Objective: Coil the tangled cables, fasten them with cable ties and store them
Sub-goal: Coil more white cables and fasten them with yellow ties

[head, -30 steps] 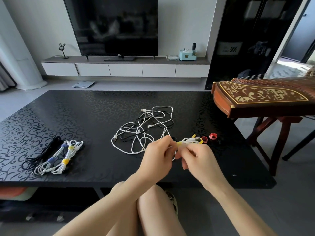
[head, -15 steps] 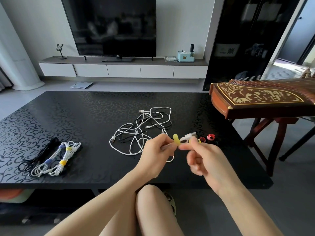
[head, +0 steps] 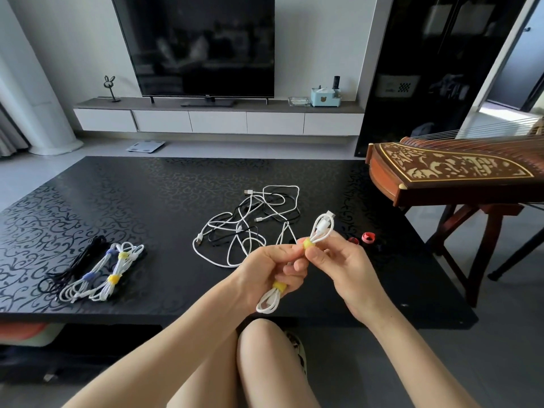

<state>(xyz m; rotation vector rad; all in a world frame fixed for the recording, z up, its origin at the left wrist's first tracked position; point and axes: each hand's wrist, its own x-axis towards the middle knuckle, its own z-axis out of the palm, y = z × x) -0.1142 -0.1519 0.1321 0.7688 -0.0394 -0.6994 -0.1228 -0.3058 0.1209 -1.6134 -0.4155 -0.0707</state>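
Head view – A: hands?
B: Left hand wraps the folded white cable mid-length. Right hand pinches the upper yellow tie betw. thumb + forefinger. Lower yellow tie sits just under the left fist, w/ a loop hanging below it. Cable is up in the air over the near desk edge, not touching it.
A: Risks?
B: My guess: if the upper tie's end isn't pressed flat it can peel, and the top loop w/ the plug springs out. Also a strand of the tangled pile runs toward the hands. Can't tell if it's the same cable; if so, moving the bundle drags the pile. Spare red ties lie just beyond the right hand, so a wrist sweep could knock them off.
A: Surface, room?
B: Black glossy desk w/ scroll pattern. Tied bundles at its left, well apart from the pile. Behind: TV over a low wall shelf, wooden zither at right, grey floor.
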